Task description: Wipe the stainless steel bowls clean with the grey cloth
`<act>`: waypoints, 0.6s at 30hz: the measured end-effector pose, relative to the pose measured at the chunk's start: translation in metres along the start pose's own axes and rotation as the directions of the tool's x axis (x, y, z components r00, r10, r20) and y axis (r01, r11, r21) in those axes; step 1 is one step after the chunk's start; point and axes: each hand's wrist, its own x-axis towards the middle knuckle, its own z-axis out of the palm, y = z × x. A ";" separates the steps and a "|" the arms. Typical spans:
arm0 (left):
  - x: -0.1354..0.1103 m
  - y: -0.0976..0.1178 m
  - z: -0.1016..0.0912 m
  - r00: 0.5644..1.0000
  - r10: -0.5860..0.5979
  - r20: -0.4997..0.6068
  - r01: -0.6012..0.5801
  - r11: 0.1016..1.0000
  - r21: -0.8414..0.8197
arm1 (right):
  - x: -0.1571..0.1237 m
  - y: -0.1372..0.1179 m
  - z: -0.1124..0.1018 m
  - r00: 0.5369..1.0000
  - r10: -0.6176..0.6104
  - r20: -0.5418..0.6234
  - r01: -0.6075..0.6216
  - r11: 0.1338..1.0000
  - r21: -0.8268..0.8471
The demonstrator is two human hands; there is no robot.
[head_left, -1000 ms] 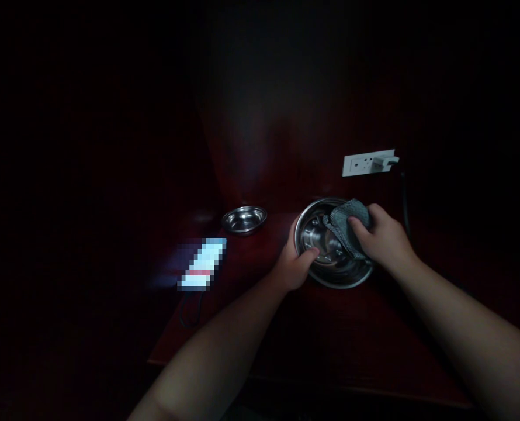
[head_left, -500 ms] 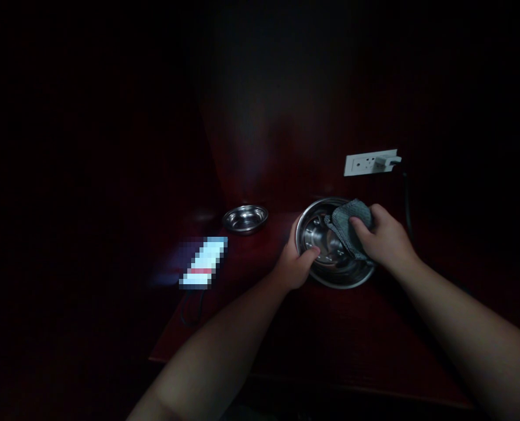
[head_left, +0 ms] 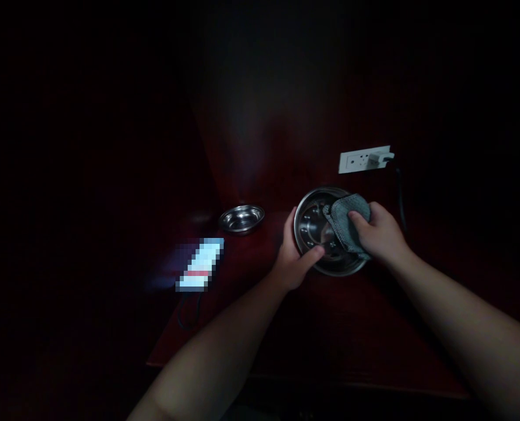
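Head view: left hand grips bowl at its left rim, thumb inside. Right hand holds folded cloth at bowl's right side. Bowl tilted, mouth toward camera, over table; contact with table unclear. Small dish on table, left of bowl.

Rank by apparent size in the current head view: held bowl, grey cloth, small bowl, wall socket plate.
1. Held bowl: largest, though partly covered by the cloth
2. Grey cloth
3. Small bowl and wall socket plate: too alike to rank
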 end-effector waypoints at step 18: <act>0.002 -0.006 -0.004 0.999 -0.041 -0.024 0.042 0.999 0.029 | -0.005 -0.004 0.002 0.999 -0.029 0.023 0.031 0.998 -0.058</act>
